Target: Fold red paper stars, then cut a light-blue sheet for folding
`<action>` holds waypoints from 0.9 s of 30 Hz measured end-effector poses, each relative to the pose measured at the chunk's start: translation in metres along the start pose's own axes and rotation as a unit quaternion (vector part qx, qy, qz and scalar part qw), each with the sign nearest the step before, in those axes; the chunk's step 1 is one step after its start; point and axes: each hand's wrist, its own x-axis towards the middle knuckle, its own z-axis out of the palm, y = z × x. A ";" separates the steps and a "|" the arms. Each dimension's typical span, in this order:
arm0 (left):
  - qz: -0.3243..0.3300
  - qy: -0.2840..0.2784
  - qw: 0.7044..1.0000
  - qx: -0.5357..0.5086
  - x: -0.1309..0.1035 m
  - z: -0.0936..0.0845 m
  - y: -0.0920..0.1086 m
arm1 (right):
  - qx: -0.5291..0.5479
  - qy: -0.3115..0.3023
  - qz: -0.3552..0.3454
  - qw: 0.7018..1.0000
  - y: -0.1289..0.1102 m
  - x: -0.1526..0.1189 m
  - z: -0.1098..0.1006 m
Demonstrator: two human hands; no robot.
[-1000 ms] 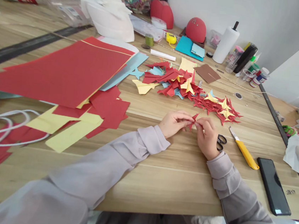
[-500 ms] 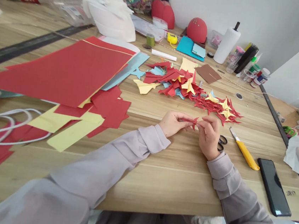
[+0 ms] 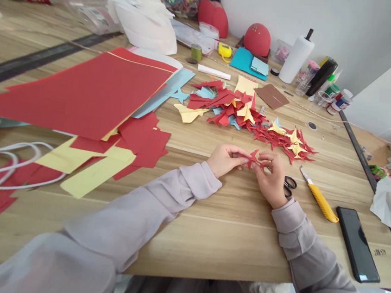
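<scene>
Pinches a small red star (image 3: 253,159) with both hands, by the left side between thumb and forefinger of the left hand (image 3: 224,161), by the right side between the fingertips of the right hand (image 3: 271,177). Shows both grips narrow, with paper in each and no wide gap in either. Holds the star in the middle, touched on both sides, no nearer to one hand than to the other. Sets the held line crosswise, from hand to hand, with no clear long axis and with free points aimed away from the body and back toward it. Hides the exact contact spots under the fingers; cannot tell the height over the table (image 3: 220,242). Has scissors (image 3: 290,183) just right of the right hand, partly covered by it. Just beyond the grip, has the near edge of a heap of red stars (image 3: 269,135), with yellow stars (image 3: 296,150) on top at the right end. Farther right of the grip, has a yellow cutter (image 3: 323,203), blade end tilted away from the body, then a phone (image 3: 358,245) past it and nearer to the body. Left of the left hand, well apart from it, has red scraps (image 3: 146,148) and a yellow strip (image 3: 98,173), then a large red sheet (image 3: 89,91) overlapping the scraps. Farthest beyond the grip, past the heap, has a brown card (image 3: 271,96), a tape measure (image 3: 224,50) and a white bottle (image 3: 296,59).
</scene>
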 end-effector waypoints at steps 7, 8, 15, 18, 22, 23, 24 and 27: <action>-0.021 -0.006 1.000 0.003 0.001 0.000 -0.002 | -0.060 -0.004 -0.050 0.997 0.000 0.003 -0.003; -0.020 -0.002 1.000 -0.003 0.001 0.000 -0.001 | -0.065 0.003 -0.050 0.997 0.000 0.003 -0.003; -0.023 0.013 0.999 -0.037 0.001 -0.001 0.001 | -0.080 0.039 -0.050 0.995 0.001 0.003 -0.004; -0.030 0.011 0.998 -0.050 0.001 0.000 0.001 | -0.081 0.038 -0.045 0.995 0.000 0.003 -0.004; -0.040 0.017 0.998 -0.052 0.001 0.001 0.001 | -0.093 0.032 -0.053 0.994 -0.001 0.004 -0.004; -0.040 0.018 0.998 -0.050 0.001 0.001 0.001 | -0.097 0.031 -0.054 0.993 -0.001 0.004 -0.004; -0.039 0.018 0.998 -0.048 0.001 0.001 0.001 | -0.102 0.029 -0.054 0.993 -0.001 0.004 -0.004; -0.032 0.014 0.999 -0.037 0.001 0.001 0.001 | -0.119 0.026 -0.055 0.991 0.000 0.003 -0.004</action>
